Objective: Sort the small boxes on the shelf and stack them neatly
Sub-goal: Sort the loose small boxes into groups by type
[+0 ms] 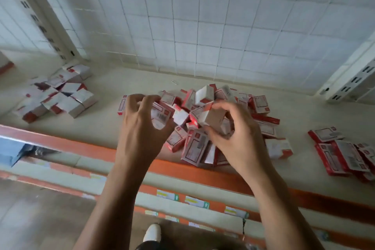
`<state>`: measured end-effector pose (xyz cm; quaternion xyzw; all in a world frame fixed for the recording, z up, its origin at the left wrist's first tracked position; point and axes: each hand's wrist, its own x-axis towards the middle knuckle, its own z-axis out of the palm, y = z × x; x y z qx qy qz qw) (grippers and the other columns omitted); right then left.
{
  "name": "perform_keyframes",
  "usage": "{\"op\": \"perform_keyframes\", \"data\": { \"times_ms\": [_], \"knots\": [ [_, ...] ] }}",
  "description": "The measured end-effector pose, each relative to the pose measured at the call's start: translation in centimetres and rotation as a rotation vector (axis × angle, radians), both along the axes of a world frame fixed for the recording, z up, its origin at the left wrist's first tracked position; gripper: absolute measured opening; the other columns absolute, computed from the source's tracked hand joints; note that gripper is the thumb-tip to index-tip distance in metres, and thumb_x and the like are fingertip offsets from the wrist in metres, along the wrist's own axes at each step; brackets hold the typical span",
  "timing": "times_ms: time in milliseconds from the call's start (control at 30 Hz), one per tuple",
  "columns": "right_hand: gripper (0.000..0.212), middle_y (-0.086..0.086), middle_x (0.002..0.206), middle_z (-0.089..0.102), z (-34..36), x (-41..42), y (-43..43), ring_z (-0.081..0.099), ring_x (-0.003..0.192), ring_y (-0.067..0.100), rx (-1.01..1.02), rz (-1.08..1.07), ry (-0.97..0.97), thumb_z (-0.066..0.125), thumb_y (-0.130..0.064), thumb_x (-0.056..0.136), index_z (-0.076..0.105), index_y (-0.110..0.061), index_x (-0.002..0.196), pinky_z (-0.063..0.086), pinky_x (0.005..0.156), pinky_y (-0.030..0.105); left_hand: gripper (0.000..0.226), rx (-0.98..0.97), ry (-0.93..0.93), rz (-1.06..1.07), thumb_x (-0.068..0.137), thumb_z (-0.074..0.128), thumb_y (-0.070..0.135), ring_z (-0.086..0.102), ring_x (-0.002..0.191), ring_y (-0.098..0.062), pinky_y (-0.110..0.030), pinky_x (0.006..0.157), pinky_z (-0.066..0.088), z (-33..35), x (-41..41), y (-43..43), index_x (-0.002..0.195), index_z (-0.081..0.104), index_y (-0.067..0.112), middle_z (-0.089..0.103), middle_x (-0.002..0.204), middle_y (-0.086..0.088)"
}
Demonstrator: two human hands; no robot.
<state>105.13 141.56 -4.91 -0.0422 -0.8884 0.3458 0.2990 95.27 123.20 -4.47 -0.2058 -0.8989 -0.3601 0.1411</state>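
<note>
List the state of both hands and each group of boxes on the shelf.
left hand, grips barcoded box in the pile.
right hand, grips white box over the pile.
middle pile, jumbled, unsorted.
left boxes, packed close, uneven, not neatly stacked.
right boxes, lying flat, overlapping loosely.

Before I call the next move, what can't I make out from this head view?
Head view:
Box print, central pile: blurred and too small.
Left hand grip beyond the barcode box, right hand grip beyond the white box: fingers hide it.
Right group: cut by the right edge.
Shelf-edge labels: blurred.
</note>
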Motion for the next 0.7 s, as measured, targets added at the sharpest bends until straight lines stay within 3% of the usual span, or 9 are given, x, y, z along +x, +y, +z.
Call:
{"op": "perform_keyframes", "data": {
  "times_ms": [167,400,700],
  "knots": [
    [0.04,-0.003,0.108,0.064,0.1,-4.7,-6.1,0.057,0.1,0.004,-0.014,0.132,0.024,0.084,-0.013,0.076,0.063,-0.011,0.11,0.037,0.087,0.007,0.053,-0.003,-0.02,0.146,0.07,0.08,0.023,0.056,0.102,-0.028,-0.025,0.084,0.039,-0.5,-2.0,-7.3,0.119,0.062,0.017,0.05,0.117,-0.008],
    [0.042,-0.003,0.111,0.064,-1.4,-12.8,-16.4,0.059,0.106,0.011,-0.047,0.269,-0.044,0.083,-0.011,0.075,0.063,-0.016,0.112,0.043,0.091,0.017,0.056,-0.026,-0.026,0.255,0.071,0.08,0.023,0.054,0.111,-0.029,-0.038,0.094,0.044,-0.7,-6.9,-17.8,0.124,0.061,0.017,0.053,0.122,-0.009],
    [0.034,-0.004,0.11,0.061,-5.5,-19.1,-24.7,0.054,0.099,0.016,-0.025,0.146,-0.161,0.077,-0.021,0.078,0.062,-0.019,0.109,0.045,0.086,0.029,0.058,-0.047,-0.057,0.212,0.073,0.08,0.022,0.052,0.114,-0.029,-0.044,0.093,0.046,-1.2,-11.4,-25.1,0.126,0.059,0.017,0.053,0.127,-0.008]
  ]
}}
